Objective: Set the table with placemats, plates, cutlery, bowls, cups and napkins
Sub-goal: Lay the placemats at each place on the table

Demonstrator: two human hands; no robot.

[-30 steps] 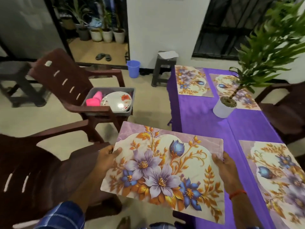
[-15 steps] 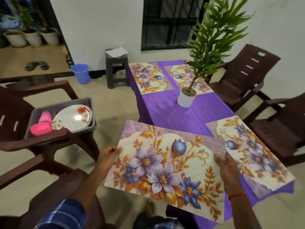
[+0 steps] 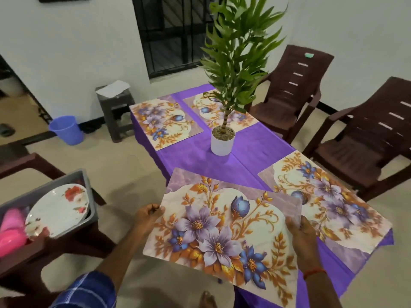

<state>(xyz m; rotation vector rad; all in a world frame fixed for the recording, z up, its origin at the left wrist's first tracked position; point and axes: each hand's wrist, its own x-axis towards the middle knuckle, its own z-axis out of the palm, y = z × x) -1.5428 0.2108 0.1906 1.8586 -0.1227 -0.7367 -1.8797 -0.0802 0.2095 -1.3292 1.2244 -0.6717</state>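
White walls, a barred window and pale floor tiles frame the long surface (image 3: 200, 156), which wears a purple cloth, with brown plastic chairs (image 3: 295, 92) along its right side and a blue bucket (image 3: 66, 130) by a dark stool (image 3: 115, 110) at the wall.

I have both hands on one floral placemat (image 3: 222, 236). The left hand (image 3: 146, 216) pinches its left edge with the thumb on top, and the right hand (image 3: 300, 232) grasps the opposite edge the same way. Gripping both short sides keeps the sheet flat and square, which I judge suits lowering it onto the one bare corner of the surface, directly under the hands. It hangs over that corner, partly out over the floor; I cannot tell whether it touches the cloth.

A neighbouring mat (image 3: 329, 196) lies just right of the right hand, and two far mats (image 3: 164, 123) lie well ahead, so I take this one for the fourth setting. A potted plant (image 3: 222, 141) stands ahead of the hands, mid-surface.

Left of the left hand, a grey tub (image 3: 92, 203) on a chair holds plates (image 3: 57, 210) and pink cups (image 3: 11, 232), within reach, I judge, for later steps.
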